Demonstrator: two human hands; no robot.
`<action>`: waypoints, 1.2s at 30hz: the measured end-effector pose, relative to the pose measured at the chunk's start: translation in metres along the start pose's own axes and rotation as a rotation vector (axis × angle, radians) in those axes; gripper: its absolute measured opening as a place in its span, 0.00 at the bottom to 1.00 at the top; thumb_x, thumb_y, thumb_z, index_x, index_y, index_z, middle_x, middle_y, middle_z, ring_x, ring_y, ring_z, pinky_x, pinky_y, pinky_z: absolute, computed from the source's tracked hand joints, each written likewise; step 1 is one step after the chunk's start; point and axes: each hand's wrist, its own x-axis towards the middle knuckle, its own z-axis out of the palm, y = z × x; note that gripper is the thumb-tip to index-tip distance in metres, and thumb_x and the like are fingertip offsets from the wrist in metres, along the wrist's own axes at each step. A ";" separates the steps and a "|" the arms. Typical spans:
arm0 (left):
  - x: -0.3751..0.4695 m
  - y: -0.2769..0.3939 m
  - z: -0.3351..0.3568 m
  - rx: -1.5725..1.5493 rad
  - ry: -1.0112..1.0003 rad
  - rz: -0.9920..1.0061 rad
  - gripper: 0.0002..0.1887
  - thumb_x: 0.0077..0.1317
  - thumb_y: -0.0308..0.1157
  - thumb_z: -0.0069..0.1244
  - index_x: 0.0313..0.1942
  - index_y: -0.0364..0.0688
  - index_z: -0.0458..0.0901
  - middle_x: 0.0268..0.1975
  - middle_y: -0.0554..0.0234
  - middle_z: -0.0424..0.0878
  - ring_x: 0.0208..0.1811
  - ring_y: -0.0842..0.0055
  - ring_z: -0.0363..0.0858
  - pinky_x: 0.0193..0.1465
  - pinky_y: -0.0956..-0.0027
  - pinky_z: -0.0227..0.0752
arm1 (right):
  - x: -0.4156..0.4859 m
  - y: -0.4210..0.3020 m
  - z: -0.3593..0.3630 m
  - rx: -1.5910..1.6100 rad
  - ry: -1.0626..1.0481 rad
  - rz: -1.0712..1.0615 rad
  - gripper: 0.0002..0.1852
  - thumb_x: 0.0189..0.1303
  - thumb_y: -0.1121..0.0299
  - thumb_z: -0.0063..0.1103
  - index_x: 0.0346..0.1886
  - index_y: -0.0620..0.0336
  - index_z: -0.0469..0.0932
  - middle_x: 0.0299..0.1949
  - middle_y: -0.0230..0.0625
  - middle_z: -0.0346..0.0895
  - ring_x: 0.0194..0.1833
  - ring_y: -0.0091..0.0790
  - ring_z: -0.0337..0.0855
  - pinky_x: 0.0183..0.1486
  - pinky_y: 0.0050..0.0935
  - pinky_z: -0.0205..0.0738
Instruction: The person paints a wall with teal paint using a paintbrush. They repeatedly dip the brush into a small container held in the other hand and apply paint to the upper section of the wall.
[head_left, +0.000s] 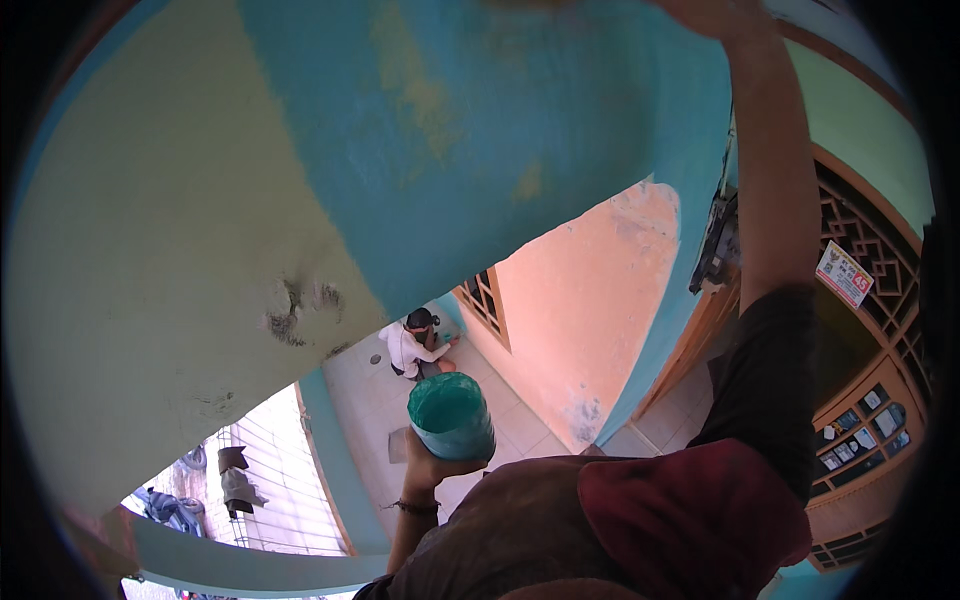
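My left hand (439, 466) grips a cut plastic container (451, 416) from below, with teal-green paint inside; a bracelet is on the wrist. My right arm reaches up along the right side. At the top edge, my right hand (701, 13) is blurred and partly cut off, so what it holds cannot be told. It is close to a wall surface coated in teal paint (480, 150), where yellowish patches show through. Left of the teal area lies a dull greenish-beige surface (165, 225) with dark, scuffed spots.
Far below, a person (416, 345) in a white top and dark cap crouches on the tiled floor (517, 420), near a peach wall (585, 277). At right are a wooden door frame (686, 352), lattice panels and a printed sign (845, 274). A railing stands at lower left.
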 end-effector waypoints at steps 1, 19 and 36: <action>-0.001 -0.005 -0.002 0.025 0.002 0.006 0.53 0.23 0.28 0.78 0.59 0.38 0.75 0.53 0.60 0.82 0.53 0.69 0.81 0.59 0.59 0.76 | 0.007 0.001 0.001 0.035 0.116 -0.147 0.11 0.43 0.79 0.78 0.28 0.60 0.83 0.30 0.29 0.82 0.34 0.26 0.82 0.37 0.24 0.79; 0.044 -0.020 -0.008 0.000 -0.152 0.090 0.45 0.30 0.32 0.78 0.55 0.35 0.78 0.52 0.58 0.84 0.53 0.70 0.83 0.59 0.61 0.76 | -0.109 -0.040 0.025 0.051 -0.168 0.173 0.02 0.52 0.75 0.67 0.27 0.55 0.84 0.31 0.35 0.82 0.34 0.34 0.83 0.36 0.29 0.78; 0.013 0.000 -0.025 -0.079 -0.134 0.142 0.48 0.28 0.32 0.77 0.57 0.36 0.76 0.54 0.57 0.83 0.55 0.68 0.82 0.61 0.60 0.74 | -0.176 -0.086 0.087 -0.038 -0.148 -0.016 0.08 0.46 0.71 0.67 0.34 0.54 0.83 0.38 0.33 0.81 0.36 0.36 0.81 0.37 0.33 0.76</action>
